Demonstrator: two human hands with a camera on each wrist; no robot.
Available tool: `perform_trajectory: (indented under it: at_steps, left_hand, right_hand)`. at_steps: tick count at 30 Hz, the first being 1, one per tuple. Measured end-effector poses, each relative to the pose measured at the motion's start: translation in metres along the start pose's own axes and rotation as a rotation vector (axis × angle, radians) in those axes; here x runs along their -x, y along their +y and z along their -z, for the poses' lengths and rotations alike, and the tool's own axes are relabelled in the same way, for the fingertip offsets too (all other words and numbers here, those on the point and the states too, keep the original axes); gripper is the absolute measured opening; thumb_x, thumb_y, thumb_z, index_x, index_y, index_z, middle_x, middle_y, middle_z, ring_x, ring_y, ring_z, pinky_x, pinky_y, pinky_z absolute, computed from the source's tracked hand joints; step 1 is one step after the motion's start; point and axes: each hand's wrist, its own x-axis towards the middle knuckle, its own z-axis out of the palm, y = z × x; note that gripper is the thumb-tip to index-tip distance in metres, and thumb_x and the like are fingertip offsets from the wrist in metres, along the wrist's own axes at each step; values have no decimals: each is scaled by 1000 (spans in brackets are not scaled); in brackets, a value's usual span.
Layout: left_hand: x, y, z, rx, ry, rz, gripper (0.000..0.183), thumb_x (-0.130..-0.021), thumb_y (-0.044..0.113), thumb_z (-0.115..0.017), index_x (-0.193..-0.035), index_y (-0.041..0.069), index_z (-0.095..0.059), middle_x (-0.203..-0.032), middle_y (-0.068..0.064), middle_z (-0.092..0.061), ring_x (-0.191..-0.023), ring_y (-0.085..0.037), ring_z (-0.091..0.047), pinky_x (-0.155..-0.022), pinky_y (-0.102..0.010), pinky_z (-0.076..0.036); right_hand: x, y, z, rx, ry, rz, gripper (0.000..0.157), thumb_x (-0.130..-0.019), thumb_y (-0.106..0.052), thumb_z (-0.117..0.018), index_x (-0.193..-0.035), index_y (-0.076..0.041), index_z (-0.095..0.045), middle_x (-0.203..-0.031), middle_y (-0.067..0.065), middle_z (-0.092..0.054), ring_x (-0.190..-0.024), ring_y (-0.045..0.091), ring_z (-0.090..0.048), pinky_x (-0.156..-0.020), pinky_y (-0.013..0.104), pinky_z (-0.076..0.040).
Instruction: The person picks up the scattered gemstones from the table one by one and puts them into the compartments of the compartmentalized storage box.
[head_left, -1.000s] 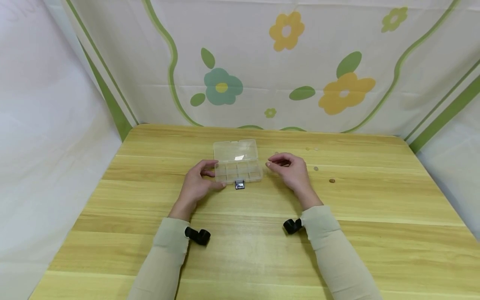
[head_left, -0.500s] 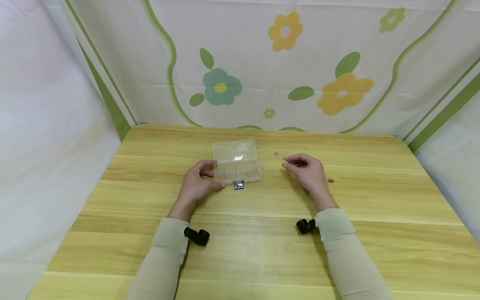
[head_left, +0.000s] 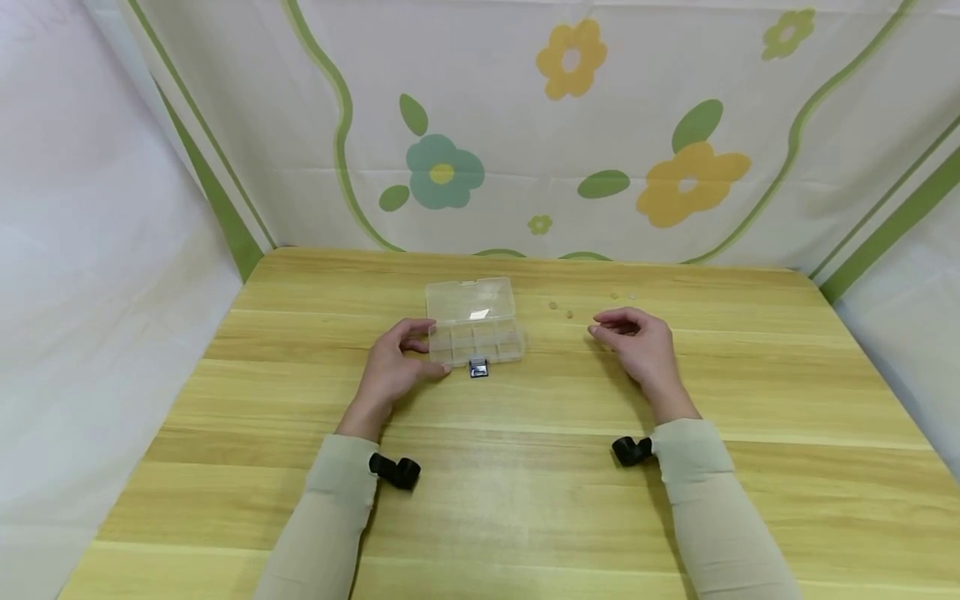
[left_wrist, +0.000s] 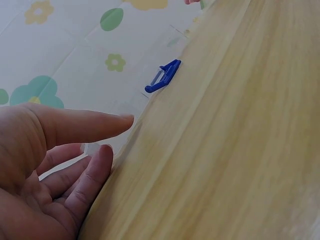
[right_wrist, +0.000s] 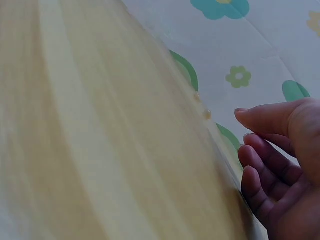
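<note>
A clear plastic compartment box (head_left: 477, 340) lies with its lid (head_left: 469, 300) folded back and a dark blue latch (head_left: 478, 367) at its front; in the left wrist view the latch (left_wrist: 164, 77) shows bright blue. My left hand (head_left: 395, 362) holds the box's left end, thumb at the front corner and forefinger near the hinge. To the right of the box, my right hand (head_left: 637, 346) hovers over the table, fingers loosely bent. In the right wrist view a gap parts its thumb (right_wrist: 267, 117) from the fingers, with nothing visible between them.
Two small tan pieces (head_left: 570, 315) lie between the box and my right hand. Farther back are a yellowish piece (head_left: 613, 297) and a pale one (head_left: 632, 297). A flowered cloth (head_left: 517, 125) hangs behind the wooden table (head_left: 480, 517).
My right hand has moved away from the box to the right, uncovering two tan pieces and covering a grey piece and a brown one. My left hand has stayed at the box.
</note>
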Motion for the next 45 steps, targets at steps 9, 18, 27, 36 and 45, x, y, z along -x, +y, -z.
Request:
perform_trajectory:
  at_steps: [9, 18, 27, 36, 45]
  left_hand:
    - [-1, -1, 1, 7, -1, -5, 74, -79, 1, -92, -145, 20, -66, -142, -7, -66, -121, -29, -59, -103, -41, -46]
    - [0, -1, 0, 6, -2, -9, 74, -78, 1, -93, -145, 20, -66, -143, -6, -67, -120, -28, -59, -101, -39, -45]
    - [0, -1, 0, 20, -7, -4, 74, -79, 1, -92, -145, 20, -66, -144, -7, -65, -121, -29, -58, -103, -42, -46]
    - [1, 1, 1, 5, -8, -1, 74, -79, 2, -92, -146, 21, -65, -144, -6, -65, -121, -27, -59, -102, -41, -46]
    - [0, 0, 1, 6, -8, -2, 74, -79, 2, -92, -146, 21, -66, -143, -7, -66, -122, -28, -59, -102, -41, -46]
  right_hand:
    - [2, 3, 24, 3, 50, -32, 37, -97, -35, -81, -124, -9, -78, -97, -16, -70, -86, 7, -64, -69, 21, -55]
    - [0, 18, 42, 49, 109, -82, 40, -96, -35, -83, -125, -9, -77, -92, -22, -67, -87, 3, -61, -68, 18, -50]
    - [-1, 29, 44, 144, 100, -72, 43, -96, -41, -82, -126, -11, -78, -112, 1, -71, -90, 1, -60, -75, 15, -49]
    - [1, 32, 44, 222, 84, -16, 37, -97, -39, -81, -121, -12, -81, -119, 14, -76, -90, 0, -60, -82, 21, -48]
    - [1, 30, 43, 243, 72, -29, 34, -99, -37, -79, -120, -10, -81, -125, 15, -76, -108, 22, -66, -90, 30, -47]
